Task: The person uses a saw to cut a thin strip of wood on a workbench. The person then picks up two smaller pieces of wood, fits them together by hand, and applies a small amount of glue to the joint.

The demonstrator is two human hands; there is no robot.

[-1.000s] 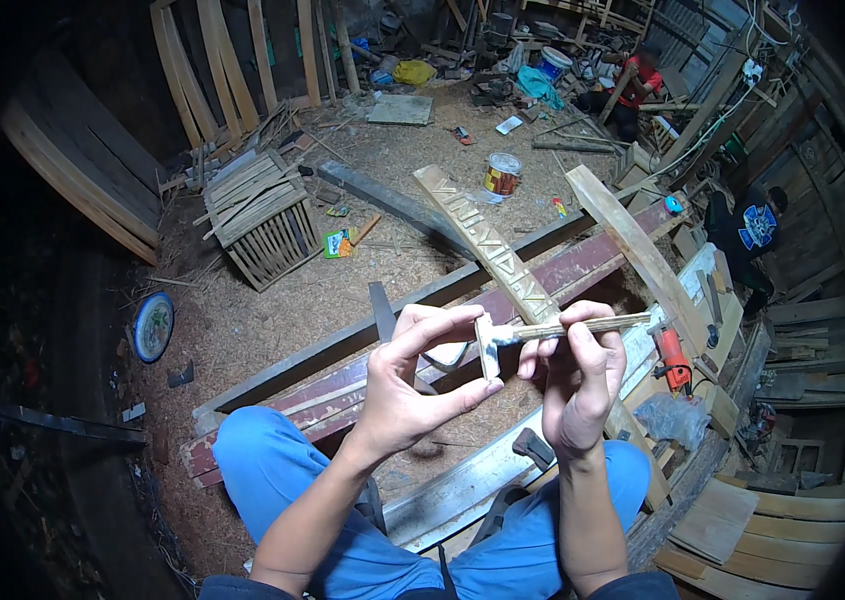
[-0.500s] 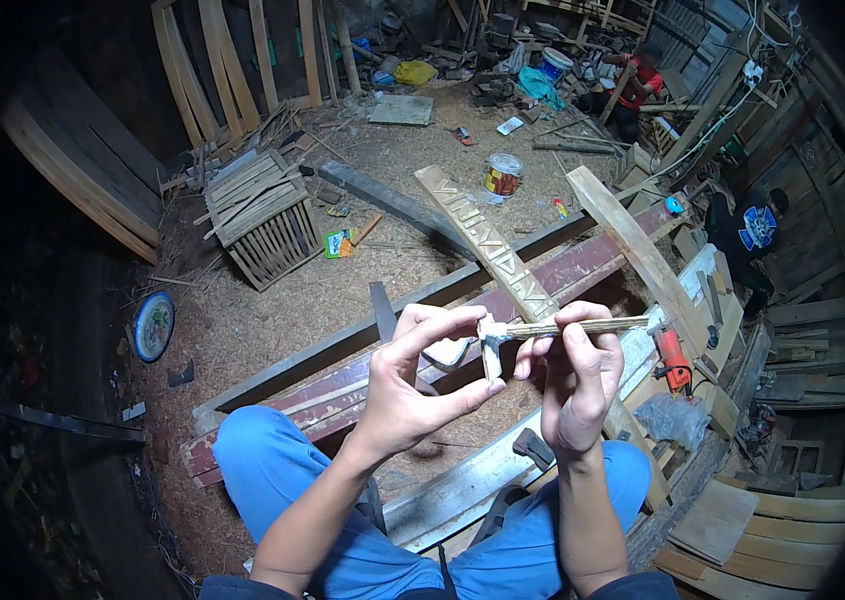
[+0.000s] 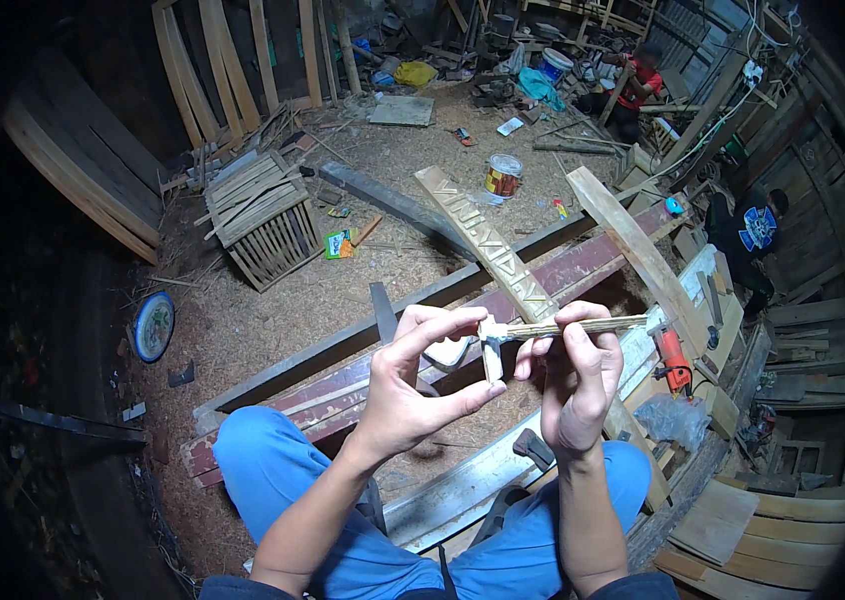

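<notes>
Between the thumb and fingers of my left hand (image 3: 398,375) is a small flat wooden piece (image 3: 493,362), held upright over my lap. My right hand (image 3: 583,390) pinches a thin wooden stick (image 3: 613,324) that lies almost level. The stick's left tip touches the top of the piece, where a whitish, paste-like smear shows. Just beyond my hands lies a wooden board (image 3: 488,245) with pale small strips set in a zigzag pattern on it. A white rounded container (image 3: 448,351) sits partly hidden behind my left fingers.
Long maroon beams (image 3: 583,268) cross in front of my knees. A red power tool (image 3: 675,360) and a plastic bag (image 3: 673,420) lie at the right. Farther off are a slatted crate (image 3: 268,225), a paint bucket (image 3: 505,176) and a person in red (image 3: 641,85); another person in dark clothes (image 3: 748,235) is at right.
</notes>
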